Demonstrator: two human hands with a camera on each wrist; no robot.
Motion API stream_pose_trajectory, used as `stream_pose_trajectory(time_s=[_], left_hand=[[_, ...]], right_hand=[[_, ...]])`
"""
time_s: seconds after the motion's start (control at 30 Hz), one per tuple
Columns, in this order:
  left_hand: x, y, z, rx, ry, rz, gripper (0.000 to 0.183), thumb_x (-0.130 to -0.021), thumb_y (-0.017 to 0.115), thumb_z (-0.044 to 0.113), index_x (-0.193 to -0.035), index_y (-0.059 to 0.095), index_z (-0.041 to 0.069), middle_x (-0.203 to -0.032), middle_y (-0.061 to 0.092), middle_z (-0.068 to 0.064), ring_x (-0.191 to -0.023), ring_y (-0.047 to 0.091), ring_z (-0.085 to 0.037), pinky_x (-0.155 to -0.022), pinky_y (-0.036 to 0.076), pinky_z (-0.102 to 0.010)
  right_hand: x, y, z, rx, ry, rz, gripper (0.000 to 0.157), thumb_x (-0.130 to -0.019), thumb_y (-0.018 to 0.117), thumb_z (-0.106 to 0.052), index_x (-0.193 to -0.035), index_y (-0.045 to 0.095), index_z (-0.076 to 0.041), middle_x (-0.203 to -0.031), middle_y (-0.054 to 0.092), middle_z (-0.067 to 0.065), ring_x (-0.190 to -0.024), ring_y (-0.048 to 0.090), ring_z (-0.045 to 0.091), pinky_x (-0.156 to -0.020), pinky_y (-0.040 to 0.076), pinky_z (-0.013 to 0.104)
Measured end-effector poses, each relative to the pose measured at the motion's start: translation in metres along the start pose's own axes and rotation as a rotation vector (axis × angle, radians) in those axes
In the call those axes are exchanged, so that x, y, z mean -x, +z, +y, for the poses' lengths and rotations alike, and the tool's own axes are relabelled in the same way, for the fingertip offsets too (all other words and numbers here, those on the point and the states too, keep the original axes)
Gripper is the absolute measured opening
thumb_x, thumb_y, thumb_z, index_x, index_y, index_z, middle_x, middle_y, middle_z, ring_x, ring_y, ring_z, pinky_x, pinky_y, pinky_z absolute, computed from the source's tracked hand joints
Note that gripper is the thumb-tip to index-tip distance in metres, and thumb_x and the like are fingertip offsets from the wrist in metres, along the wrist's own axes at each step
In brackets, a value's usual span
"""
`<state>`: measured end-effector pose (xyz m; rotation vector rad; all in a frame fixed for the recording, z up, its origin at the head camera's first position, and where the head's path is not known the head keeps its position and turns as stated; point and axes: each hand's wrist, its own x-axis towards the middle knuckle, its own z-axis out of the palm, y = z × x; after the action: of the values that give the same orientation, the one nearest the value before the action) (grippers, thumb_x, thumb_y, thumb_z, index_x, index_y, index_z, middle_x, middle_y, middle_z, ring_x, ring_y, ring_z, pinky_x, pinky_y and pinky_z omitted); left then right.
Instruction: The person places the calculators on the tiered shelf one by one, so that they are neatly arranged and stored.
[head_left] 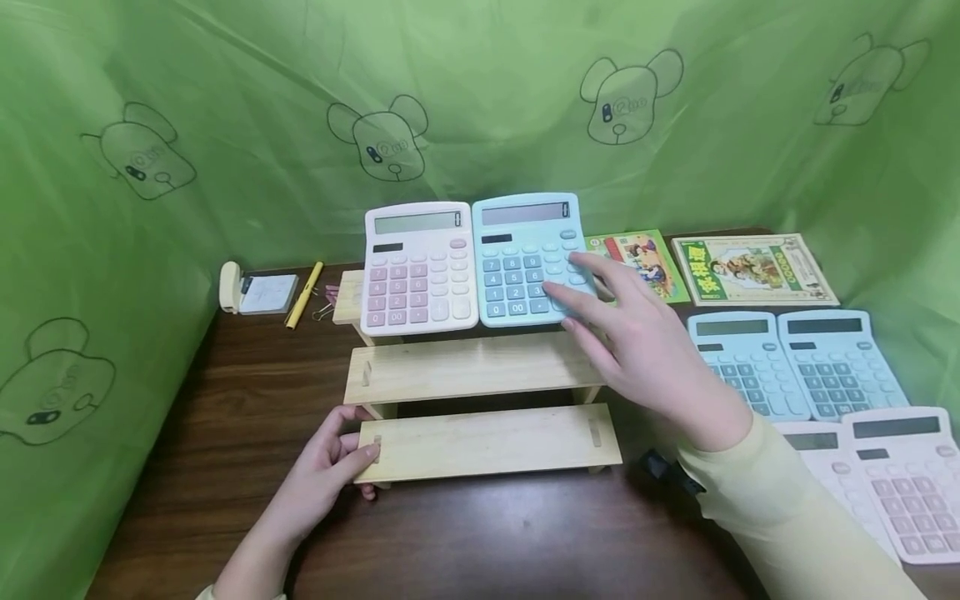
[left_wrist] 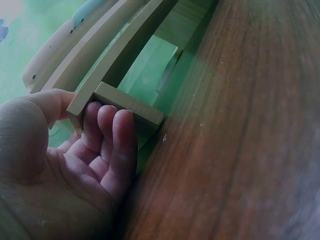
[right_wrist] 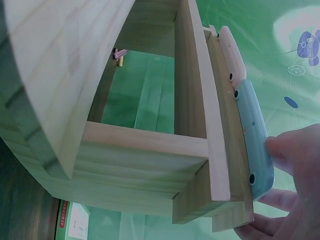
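A stepped wooden rack point(head_left: 480, 367) stands in the middle of the table. In the head view my left hand point(head_left: 326, 467) grips the left end of its lowest board point(head_left: 487, 446), thumb on top; the left wrist view shows the fingers curled beneath. A pink-and-white calculator point(head_left: 442, 292) and a blue calculator point(head_left: 510, 250) lie side by side on the top step, screens reading 0. My right hand point(head_left: 637, 333) rests spread over the blue calculator's right side, fingertips touching it. In the right wrist view, a digit meets its edge.
Two blue calculators point(head_left: 735, 325) and two pink-and-white ones point(head_left: 900, 483) lie at the right. Behind them are a green picture book point(head_left: 667, 267) and a boxed game or book point(head_left: 750, 267). A notepad point(head_left: 270, 293), yellow pen point(head_left: 303, 296) and clips point(head_left: 326, 304) sit at back left.
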<state>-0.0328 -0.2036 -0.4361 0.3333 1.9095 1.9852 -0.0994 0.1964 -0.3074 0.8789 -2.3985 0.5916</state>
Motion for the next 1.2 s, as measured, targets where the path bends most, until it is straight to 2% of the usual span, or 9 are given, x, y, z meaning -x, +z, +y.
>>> stream_pose_trajectory(time_s=[0.5,0.77,0.97,1.1,1.2], left_hand=[[-0.0004,0.0004,-0.0002,0.0,0.001,0.007,0.034,-0.099,0.054,0.005,-0.125,0.033,0.003,-0.089,0.065,-0.025,-0.058,0.063,-0.028,-0.047,0.055,-0.044],[-0.0015,0.0004,0.002,0.002,-0.01,0.001,0.034,-0.099,0.054,0.007,-0.125,0.032,0.004,-0.09,0.065,-0.026,-0.059,0.064,-0.029,-0.048,0.055,-0.045],[-0.003,-0.0005,0.0012,-0.015,0.003,0.008,0.034,-0.099,0.055,0.006,-0.125,0.033,0.004,-0.089,0.065,-0.026,-0.057,0.063,-0.028,-0.047,0.054,-0.044],[-0.0026,-0.0008,-0.0007,-0.009,-0.006,-0.003,0.035,-0.099,0.055,0.006,-0.125,0.033,0.004,-0.089,0.065,-0.025,-0.057,0.063,-0.029,-0.047,0.055,-0.044],[-0.0032,-0.0019,0.0008,-0.017,-0.009,-0.008,0.034,-0.099,0.054,0.005,-0.125,0.033,0.004,-0.089,0.065,-0.025,-0.058,0.064,-0.03,-0.047,0.055,-0.045]], right_hand=[[-0.0003,0.0002,0.001,0.004,-0.007,-0.008,0.042,-0.093,0.062,-0.019,-0.135,0.059,-0.022,-0.146,0.042,0.014,-0.132,0.041,0.031,-0.102,0.039,0.054],[0.0013,-0.0006,0.0022,0.007,-0.018,-0.04,0.047,-0.094,0.062,-0.018,-0.139,0.054,-0.021,-0.148,0.038,0.016,-0.133,0.039,0.033,-0.105,0.035,0.054],[0.0003,-0.0009,0.0026,-0.002,-0.034,-0.031,0.049,-0.092,0.064,-0.016,-0.14,0.053,-0.021,-0.149,0.037,0.017,-0.133,0.038,0.034,-0.107,0.033,0.054],[0.0023,-0.0023,0.0033,-0.011,-0.018,-0.051,0.052,-0.092,0.065,-0.017,-0.142,0.05,-0.02,-0.15,0.035,0.015,-0.134,0.037,0.035,-0.107,0.033,0.055],[0.0067,-0.0047,0.005,-0.024,0.03,-0.069,0.064,-0.09,0.067,-0.02,-0.148,0.04,-0.016,-0.152,0.032,0.014,-0.116,0.053,0.027,-0.097,0.044,0.048]])
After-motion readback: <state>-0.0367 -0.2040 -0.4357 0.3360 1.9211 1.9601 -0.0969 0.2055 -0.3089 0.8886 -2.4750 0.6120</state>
